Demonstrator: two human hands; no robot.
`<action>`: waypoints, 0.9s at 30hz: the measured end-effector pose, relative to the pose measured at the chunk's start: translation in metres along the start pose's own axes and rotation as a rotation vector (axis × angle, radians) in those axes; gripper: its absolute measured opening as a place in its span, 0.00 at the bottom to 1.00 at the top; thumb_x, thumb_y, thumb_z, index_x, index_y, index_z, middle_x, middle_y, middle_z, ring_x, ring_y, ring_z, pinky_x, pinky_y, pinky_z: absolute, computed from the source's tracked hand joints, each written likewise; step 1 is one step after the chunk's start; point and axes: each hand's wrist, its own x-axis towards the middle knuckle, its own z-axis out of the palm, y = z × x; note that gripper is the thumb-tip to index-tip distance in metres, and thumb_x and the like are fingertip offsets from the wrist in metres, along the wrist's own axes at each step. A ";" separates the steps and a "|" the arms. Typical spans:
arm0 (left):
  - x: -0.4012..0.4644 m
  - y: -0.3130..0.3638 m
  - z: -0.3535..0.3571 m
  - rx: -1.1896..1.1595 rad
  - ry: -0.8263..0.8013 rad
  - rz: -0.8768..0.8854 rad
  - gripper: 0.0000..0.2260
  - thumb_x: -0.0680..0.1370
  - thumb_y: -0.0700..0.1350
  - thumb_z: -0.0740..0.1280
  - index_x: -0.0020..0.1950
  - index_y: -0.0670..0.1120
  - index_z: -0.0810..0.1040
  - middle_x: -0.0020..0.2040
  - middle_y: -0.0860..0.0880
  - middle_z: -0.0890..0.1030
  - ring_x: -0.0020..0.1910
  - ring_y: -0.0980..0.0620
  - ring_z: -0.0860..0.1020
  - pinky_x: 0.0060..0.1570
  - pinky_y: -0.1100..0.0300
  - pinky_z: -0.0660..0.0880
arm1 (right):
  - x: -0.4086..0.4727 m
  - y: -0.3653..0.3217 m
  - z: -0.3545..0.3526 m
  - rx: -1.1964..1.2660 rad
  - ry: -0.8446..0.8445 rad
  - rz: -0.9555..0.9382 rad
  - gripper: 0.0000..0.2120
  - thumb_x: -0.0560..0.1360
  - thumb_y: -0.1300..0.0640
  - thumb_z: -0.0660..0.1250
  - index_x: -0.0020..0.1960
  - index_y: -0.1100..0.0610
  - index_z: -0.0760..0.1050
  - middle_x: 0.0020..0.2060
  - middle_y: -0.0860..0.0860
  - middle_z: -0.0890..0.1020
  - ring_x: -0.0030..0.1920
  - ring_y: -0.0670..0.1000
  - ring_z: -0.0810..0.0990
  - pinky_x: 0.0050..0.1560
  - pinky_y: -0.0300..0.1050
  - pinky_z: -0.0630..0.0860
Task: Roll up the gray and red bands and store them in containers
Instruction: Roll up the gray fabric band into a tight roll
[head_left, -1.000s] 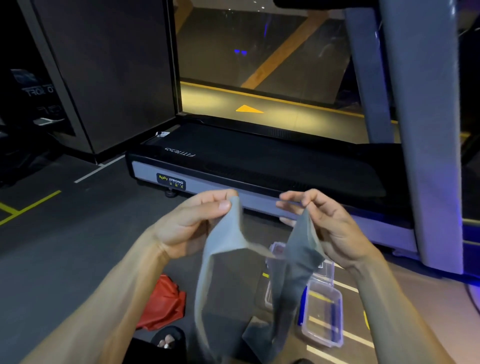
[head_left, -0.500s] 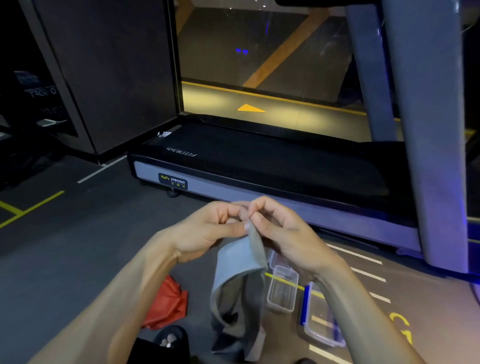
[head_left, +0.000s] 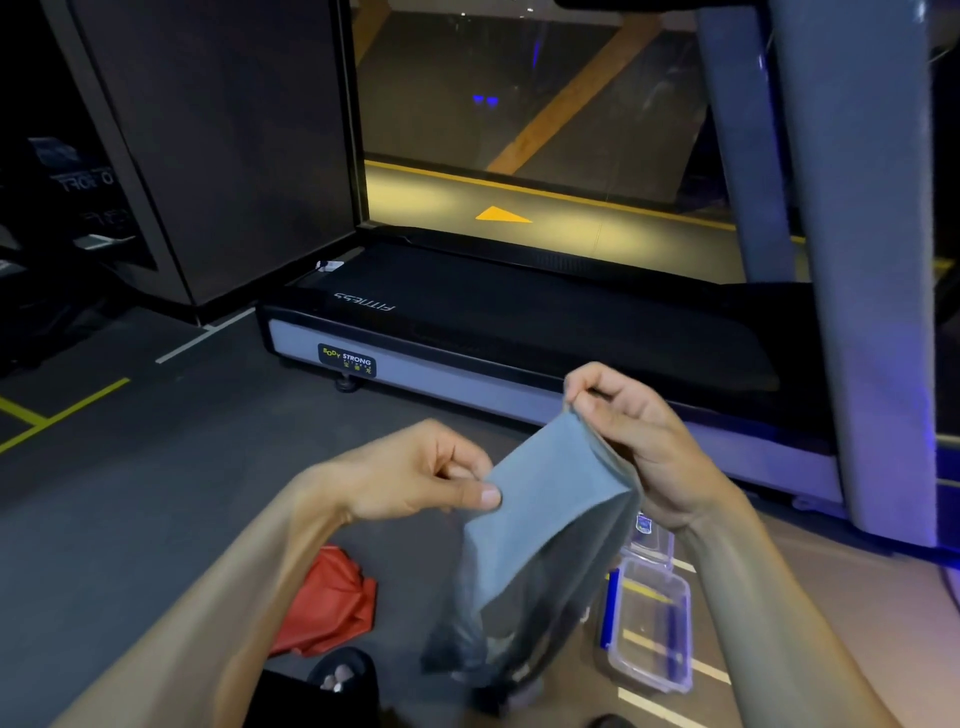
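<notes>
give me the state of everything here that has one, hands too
gray band: folded, held up by both hands, not rolled
red band: crumpled on floor, untouched
clear containers: on floor, hold no band
left hand: pinches band's lower edge
right hand: pinches band's top corner

Floor (head_left: 156, 519): red band (head_left: 332, 603), maybe 2 containers (head_left: 652, 618).
</notes>
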 end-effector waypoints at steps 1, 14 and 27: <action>0.000 0.001 0.000 -0.015 0.020 0.019 0.09 0.78 0.46 0.72 0.39 0.47 0.80 0.33 0.43 0.64 0.35 0.45 0.60 0.35 0.64 0.61 | 0.000 0.001 -0.003 0.005 0.010 -0.003 0.03 0.77 0.56 0.69 0.47 0.55 0.77 0.36 0.52 0.77 0.34 0.47 0.76 0.35 0.37 0.74; 0.003 0.006 0.006 -0.039 0.148 0.007 0.08 0.74 0.41 0.76 0.36 0.48 0.83 0.24 0.56 0.75 0.25 0.60 0.64 0.28 0.65 0.60 | -0.003 0.001 -0.014 0.023 0.022 -0.013 0.16 0.71 0.48 0.78 0.49 0.56 0.77 0.38 0.53 0.75 0.34 0.48 0.75 0.36 0.39 0.74; 0.001 -0.001 -0.004 -0.222 0.168 0.060 0.04 0.72 0.39 0.75 0.37 0.47 0.86 0.33 0.51 0.83 0.32 0.61 0.77 0.36 0.69 0.72 | -0.004 0.012 -0.021 -0.333 0.086 0.014 0.05 0.81 0.54 0.68 0.49 0.55 0.77 0.39 0.56 0.76 0.39 0.54 0.72 0.41 0.44 0.69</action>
